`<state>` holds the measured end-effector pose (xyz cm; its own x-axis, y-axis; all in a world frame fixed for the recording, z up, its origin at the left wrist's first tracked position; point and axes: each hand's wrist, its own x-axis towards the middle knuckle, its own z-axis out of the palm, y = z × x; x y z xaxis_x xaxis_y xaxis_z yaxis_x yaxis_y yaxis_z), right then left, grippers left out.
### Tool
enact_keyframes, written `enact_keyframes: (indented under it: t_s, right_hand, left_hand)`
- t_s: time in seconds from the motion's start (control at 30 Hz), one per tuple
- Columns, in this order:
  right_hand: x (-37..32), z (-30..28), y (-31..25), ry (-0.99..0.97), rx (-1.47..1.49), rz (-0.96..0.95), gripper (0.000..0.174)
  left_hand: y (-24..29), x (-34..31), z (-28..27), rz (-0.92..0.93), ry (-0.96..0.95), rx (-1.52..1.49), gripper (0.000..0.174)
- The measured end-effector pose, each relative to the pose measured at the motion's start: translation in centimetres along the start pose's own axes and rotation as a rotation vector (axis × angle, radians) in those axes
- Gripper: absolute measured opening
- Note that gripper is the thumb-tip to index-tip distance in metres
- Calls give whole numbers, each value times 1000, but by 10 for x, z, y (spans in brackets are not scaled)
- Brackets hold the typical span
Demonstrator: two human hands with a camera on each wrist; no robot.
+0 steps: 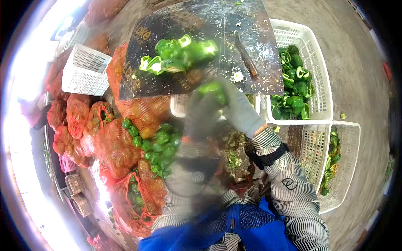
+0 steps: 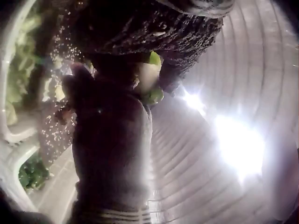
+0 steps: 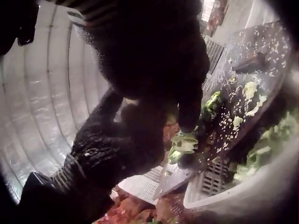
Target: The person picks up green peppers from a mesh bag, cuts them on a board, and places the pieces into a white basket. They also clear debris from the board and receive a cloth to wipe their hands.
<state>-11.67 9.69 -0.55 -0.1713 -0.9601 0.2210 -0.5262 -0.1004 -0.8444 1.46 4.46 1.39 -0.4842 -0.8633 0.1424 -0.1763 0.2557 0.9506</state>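
A grey-gloved left hand (image 1: 202,116) grips a glossy green bell pepper (image 1: 212,90), which sits between both hands near the close edge of a dark, seed-speckled desk (image 1: 260,42). The grey-gloved right hand (image 1: 242,109) meets the pepper's right side; blur leaves its finger closure unclear. Cut green pepper pieces (image 1: 171,49) and a brown-handled knife (image 1: 249,63) lie beyond.

Arms (image 1: 291,180) fwd | L hand (image 1: 202,115) gloved, blurred | R hand (image 1: 242,109) gloved | both gripping, close tog.
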Motion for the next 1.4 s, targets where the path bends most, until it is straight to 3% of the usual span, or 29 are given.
enact_keyframes:
  t_s: [0.03, 0.07, 0.13, 0.2, 0.27, 0.33, 0.37, 0.4, 0.47, 0.57, 0.6, 0.63, 0.67, 0.7, 0.73, 0.77, 0.83, 0.9, 0.97, 1.0, 1.03, 1.1, 1.13, 1.17, 1.23, 1.3, 1.37, 1.4]
  right_hand:
    - [0, 0, -1, -19, 29, -8, 78]
    - [0, -8, -21, -58, 88, 110, 74]
    - [6, -12, -29, -114, 174, 185, 74]
    - [7, -10, -29, -170, 259, 259, 74]
    - [4, -5, -25, -96, 164, 236, 69]
    - [10, -6, -21, -49, 161, 208, 65]
    - [12, -8, -20, -2, 155, 178, 62]
    - [16, -20, -34, -9, 295, 308, 54]
    - [18, -29, -30, 39, 252, 361, 51]
    - [17, -49, -23, 154, 172, 436, 52]
    - [16, -57, -12, 210, 154, 479, 55]
    - [16, -74, 0, 243, 233, 545, 60]
    - [10, -85, 23, 404, 112, 449, 62]
    - [4, -104, 36, 455, -237, 412, 63]
    - [0, -114, 22, 483, -554, 557, 62]
    - [-2, -121, 9, 480, -721, 585, 53]
    - [-6, -111, 13, 187, -695, 642, 39]
    - [-23, -68, 57, -268, -543, 399, 31]
    - [-16, -44, 35, -645, -425, 342, 34]
    - [-16, -35, 42, -651, -423, 347, 34]
    - [-17, -24, 53, -698, -360, 410, 35]
    - [-12, -18, 63, -745, -300, 480, 37]
    - [-6, -20, 64, -797, -318, 395, 39]
    - [0, -19, 66, -850, -333, 307, 41]
    - [5, 6, 93, -904, -326, 306, 34]
    - [14, 21, 104, -1022, -237, 435, 51]
    - [27, 26, 102, -1042, -312, 403, 53]
    - [35, 28, 97, -1065, -369, 433, 52]
  left_hand:
    - [3, -1, -4, 11, -31, -73, 36]
    - [-4, -1, -8, 10, -30, -72, 36]
    - [-10, 5, -14, 66, -138, 279, 27]
    - [-13, 1, -10, 71, -98, 229, 25]
    - [-18, 1, -11, 80, -64, 179, 23]
    - [-30, 1, -17, 264, -171, 467, 21]
    - [-33, 0, -16, 267, -172, 462, 21]
    - [-33, 2, -15, 296, -162, 433, 20]
    - [-32, 9, -13, 331, -161, 402, 19]
    - [-37, 20, -22, -319, -127, 583, 33]
    - [-70, 9, -30, 126, -47, 856, 42]
    - [-86, 7, -33, 118, -55, 854, 42]
    - [-100, 8, -35, 7, -58, 954, 44]
    - [-107, 10, -38, -100, -58, 1052, 46]
    - [-109, 11, -41, -193, -258, 961, 45]
    - [-112, 14, -36, -192, -263, 957, 45]
    - [-107, 22, -18, -589, -705, 1053, 42]
    - [-105, 15, -8, -565, -768, 1106, 43]
    - [-122, 13, -3, -222, -1081, 1200, 46]
    - [-87, 20, 5, -400, -1023, 1131, 46]
    - [-101, 25, 5, -402, -1028, 1125, 46]
    - [-152, 35, 4, -313, -1119, 1048, 47]
    - [-161, 37, 3, -37, -1112, 999, 48]
    - [-169, 36, 5, -41, -1118, 992, 48]
    - [-146, 44, 9, -378, -1095, 920, 48]
    - [-152, 55, 9, -501, -1164, 865, 51]
    - [-174, 53, 17, -522, -748, 1022, 57]
    - [-175, 50, 18, -536, -752, 1017, 57]
